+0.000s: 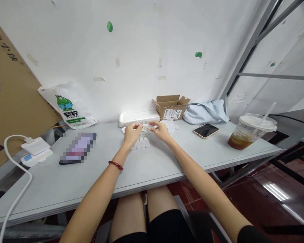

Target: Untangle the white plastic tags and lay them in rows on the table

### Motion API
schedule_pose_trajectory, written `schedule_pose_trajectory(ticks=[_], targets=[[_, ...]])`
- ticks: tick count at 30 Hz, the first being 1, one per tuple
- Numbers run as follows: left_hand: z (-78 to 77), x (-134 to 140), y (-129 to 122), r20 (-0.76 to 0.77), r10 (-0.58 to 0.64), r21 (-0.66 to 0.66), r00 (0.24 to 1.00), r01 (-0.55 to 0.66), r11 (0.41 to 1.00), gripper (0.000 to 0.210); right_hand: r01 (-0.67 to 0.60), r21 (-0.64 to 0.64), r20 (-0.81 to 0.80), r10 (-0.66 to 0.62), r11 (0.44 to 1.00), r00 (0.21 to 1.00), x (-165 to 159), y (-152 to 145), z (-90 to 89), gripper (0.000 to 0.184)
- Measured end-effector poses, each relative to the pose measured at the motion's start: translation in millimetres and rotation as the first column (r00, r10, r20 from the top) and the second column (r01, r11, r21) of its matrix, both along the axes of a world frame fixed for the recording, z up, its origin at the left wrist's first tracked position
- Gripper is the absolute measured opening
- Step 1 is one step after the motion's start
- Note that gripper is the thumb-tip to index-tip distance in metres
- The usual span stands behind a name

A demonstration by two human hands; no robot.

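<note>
Both hands meet above the table near the wall, fingertips a little apart. My left hand, with a red bead bracelet on its wrist, is closed in a pinch on a thin white strand. My right hand pinches a small translucent white piece close to the left fingertips. Several similar flat white pieces lie in a row just below the hands. Pale strings lie tangled between and under the fingers, partly hidden. What joins the strand and the piece is too small to make out.
Behind the hands are white trays, a small open carton and clear plastic bits. To the right are a pale blue bag, a phone and a drink cup. Leftward: a blurred-out phone, charger and white bag.
</note>
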State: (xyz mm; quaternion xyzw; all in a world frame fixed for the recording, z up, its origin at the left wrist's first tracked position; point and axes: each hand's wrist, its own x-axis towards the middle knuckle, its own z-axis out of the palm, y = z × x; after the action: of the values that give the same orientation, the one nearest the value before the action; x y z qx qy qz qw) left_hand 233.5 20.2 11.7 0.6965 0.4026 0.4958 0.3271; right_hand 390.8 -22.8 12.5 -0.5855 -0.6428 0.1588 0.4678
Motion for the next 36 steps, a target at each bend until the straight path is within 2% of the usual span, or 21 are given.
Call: schedule_pose_trajectory(ticks=[8,12,18,23,28,32,36], targets=[[2.7,-0.4,-2.5,0.026,-0.013,0.024,1.000,0.012,1.000,0.020,-0.010,0.007,-0.076,0.010,1.000,0.997,-4.2,0.0,0.0,0.021],[3.4,-1.0,-2.4,0.034,-0.003,0.029,0.999,0.002,1.000,0.019,-0.080,0.012,-0.172,0.081,0.997,0.982,-4.7,2.7,-6.3,0.021],[1.7,-0.7,-1.3,0.030,-0.024,-0.005,0.999,0.025,1.000,0.018,-0.240,-0.020,-0.303,0.223,0.970,0.926,-8.4,4.5,-12.9,0.043],[2.4,-0.2,-3.7,0.019,-0.055,0.007,0.998,0.055,0.998,0.016,-0.288,-0.029,-0.227,0.274,0.957,0.934,-9.0,4.6,-12.4,0.045],[4.9,0.5,-5.7,0.022,-0.044,-0.014,0.999,0.044,0.999,0.015,-0.277,-0.011,-0.058,0.276,0.961,0.960,-9.7,0.5,-9.9,0.045],[5.7,1.2,-6.3,0.077,-0.037,-0.031,0.996,0.039,0.999,0.017,-0.274,0.022,0.003,0.274,0.962,0.962,-10.9,-3.5,-6.8,0.047],[6.8,-0.5,-6.5,0.098,-0.103,-0.058,0.990,0.109,0.992,0.021,-0.254,0.053,0.060,0.251,0.966,0.966,-11.3,-5.0,-5.9,0.047]])
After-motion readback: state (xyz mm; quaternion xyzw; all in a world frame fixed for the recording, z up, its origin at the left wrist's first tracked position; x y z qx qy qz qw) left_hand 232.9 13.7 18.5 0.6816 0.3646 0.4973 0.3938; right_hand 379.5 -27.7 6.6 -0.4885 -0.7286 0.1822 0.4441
